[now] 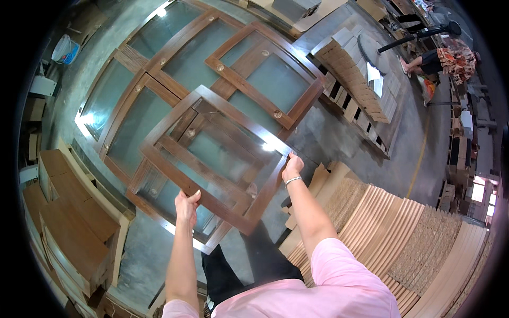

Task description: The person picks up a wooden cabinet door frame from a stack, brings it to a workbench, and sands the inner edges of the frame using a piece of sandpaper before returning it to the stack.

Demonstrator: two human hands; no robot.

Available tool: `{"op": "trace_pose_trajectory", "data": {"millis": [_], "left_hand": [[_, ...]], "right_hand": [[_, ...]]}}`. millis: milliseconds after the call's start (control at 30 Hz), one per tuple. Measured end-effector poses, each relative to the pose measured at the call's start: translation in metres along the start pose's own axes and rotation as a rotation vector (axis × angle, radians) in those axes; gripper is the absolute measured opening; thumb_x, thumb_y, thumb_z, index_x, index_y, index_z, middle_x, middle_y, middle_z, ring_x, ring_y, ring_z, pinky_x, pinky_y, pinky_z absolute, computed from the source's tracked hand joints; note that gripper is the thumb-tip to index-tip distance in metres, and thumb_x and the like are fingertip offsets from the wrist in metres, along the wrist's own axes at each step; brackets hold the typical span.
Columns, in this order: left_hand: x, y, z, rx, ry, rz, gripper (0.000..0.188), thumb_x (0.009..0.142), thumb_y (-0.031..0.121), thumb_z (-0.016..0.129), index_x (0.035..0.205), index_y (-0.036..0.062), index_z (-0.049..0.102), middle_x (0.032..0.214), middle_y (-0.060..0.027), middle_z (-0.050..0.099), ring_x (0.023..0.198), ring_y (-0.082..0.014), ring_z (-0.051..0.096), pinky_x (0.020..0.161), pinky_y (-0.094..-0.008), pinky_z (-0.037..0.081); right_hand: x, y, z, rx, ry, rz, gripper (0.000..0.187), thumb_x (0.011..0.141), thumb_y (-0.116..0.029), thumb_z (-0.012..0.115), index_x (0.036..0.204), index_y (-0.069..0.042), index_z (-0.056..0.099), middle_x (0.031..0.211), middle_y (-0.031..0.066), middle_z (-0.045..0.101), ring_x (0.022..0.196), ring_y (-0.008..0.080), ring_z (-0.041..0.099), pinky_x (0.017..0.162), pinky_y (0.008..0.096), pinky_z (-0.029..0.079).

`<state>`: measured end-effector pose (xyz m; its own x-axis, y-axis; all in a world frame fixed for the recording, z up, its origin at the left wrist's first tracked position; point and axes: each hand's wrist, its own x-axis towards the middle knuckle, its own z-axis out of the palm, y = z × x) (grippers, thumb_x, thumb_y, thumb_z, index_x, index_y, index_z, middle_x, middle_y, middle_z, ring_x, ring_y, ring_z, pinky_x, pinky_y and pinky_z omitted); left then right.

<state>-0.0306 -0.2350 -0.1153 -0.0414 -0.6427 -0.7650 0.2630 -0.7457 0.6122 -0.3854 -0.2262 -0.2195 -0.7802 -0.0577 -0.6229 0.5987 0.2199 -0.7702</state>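
Note:
I hold a brown wood-framed glass door panel tilted in front of me. My left hand grips its near lower edge, thumb on top of the frame. Around its right side is closed my right hand, with a bracelet on the wrist. Through the glass I see parts of the panels beneath. Several similar glass panels lie spread and overlapping beyond it, with round light spots on their frames. One of them rests on top of others at the far right of the group.
Brown boards are stacked at the left. Long strips and boards lie piled at my right. A pallet carries stacked pieces farther off. At the upper left stands a white bucket. Another person is at the far right.

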Motion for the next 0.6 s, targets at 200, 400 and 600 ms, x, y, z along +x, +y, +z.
{"op": "trace_pose_trajectory", "data": {"millis": [200, 400, 600], "left_hand": [[0.047, 0.016, 0.034, 0.004, -0.003, 0.054, 0.033, 0.082, -0.004, 0.061, 0.113, -0.0031, 0.052, 0.11, -0.0105, 0.061, 0.098, -0.0218, 0.061, 0.083, -0.0354, 0.05], [0.078, 0.014, 0.026, 0.07, 0.029, 0.049, 0.034, 0.083, -0.002, 0.062, 0.115, -0.0009, 0.051, 0.108, -0.0084, 0.062, 0.096, -0.0206, 0.061, 0.083, -0.0352, 0.049], [0.1, -0.013, 0.043, 0.148, -0.021, 0.032, 0.03, 0.082, -0.001, 0.064, 0.11, -0.003, 0.054, 0.102, -0.0113, 0.063, 0.09, -0.0214, 0.063, 0.075, -0.0347, 0.053]], "right_hand": [[0.042, 0.002, 0.038, 0.062, -0.005, -0.005, 0.017, 0.08, -0.004, 0.061, 0.068, 0.0, 0.05, 0.075, 0.0047, 0.054, 0.073, 0.0147, 0.047, 0.068, 0.0323, 0.038], [0.055, 0.02, 0.054, 0.005, -0.086, 0.058, 0.01, 0.08, -0.004, 0.062, 0.082, 0.002, 0.054, 0.088, 0.0077, 0.057, 0.082, 0.0172, 0.05, 0.076, 0.0324, 0.04], [0.121, 0.027, 0.033, -0.16, -0.211, 0.018, 0.037, 0.078, -0.006, 0.065, 0.11, 0.008, 0.052, 0.11, 0.0122, 0.057, 0.1, 0.0207, 0.052, 0.088, 0.033, 0.04]]}}
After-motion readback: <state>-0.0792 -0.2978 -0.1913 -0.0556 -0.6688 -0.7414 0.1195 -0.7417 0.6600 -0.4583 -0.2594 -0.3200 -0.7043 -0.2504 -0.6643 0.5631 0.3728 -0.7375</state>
